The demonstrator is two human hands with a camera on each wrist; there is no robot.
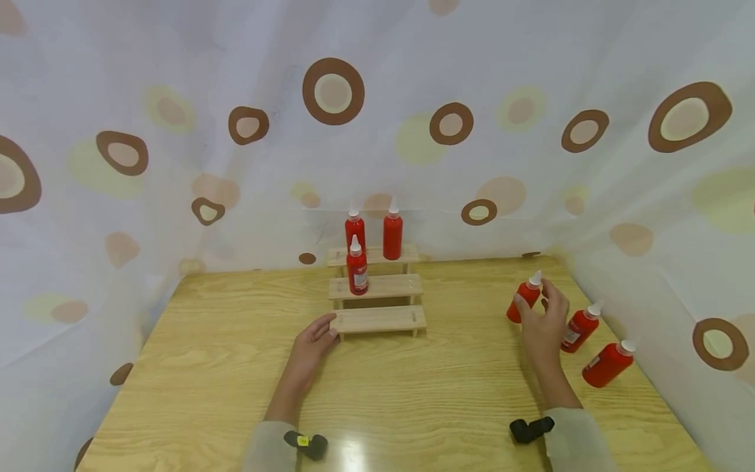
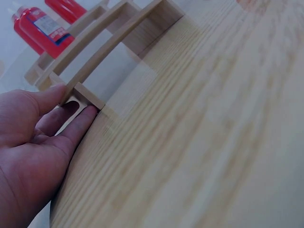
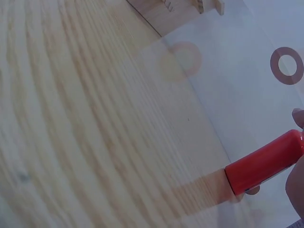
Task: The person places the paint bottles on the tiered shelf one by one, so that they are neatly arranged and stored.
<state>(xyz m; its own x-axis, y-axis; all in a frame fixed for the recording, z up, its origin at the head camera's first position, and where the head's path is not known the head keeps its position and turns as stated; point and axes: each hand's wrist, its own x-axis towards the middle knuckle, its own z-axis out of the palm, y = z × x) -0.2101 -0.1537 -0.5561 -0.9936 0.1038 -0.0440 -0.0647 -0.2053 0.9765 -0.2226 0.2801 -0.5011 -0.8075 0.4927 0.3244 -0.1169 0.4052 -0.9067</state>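
Note:
A three-tier wooden stand sits near the back of the table. My left hand pinches the left end of its lowest step, the thumb on top and fingers against the side in the left wrist view. Two red squeeze bottles stand on the top step, including one at the right. Another red bottle is on the middle step at the left. At the right of the table, my right hand grips a red squeeze bottle with a white nozzle. Its lower end is close over the tabletop in the right wrist view.
Two more red bottles, one nearer the back and one nearer the front, stand to the right of my right hand. A patterned white curtain surrounds the wood-grain table at the back and sides.

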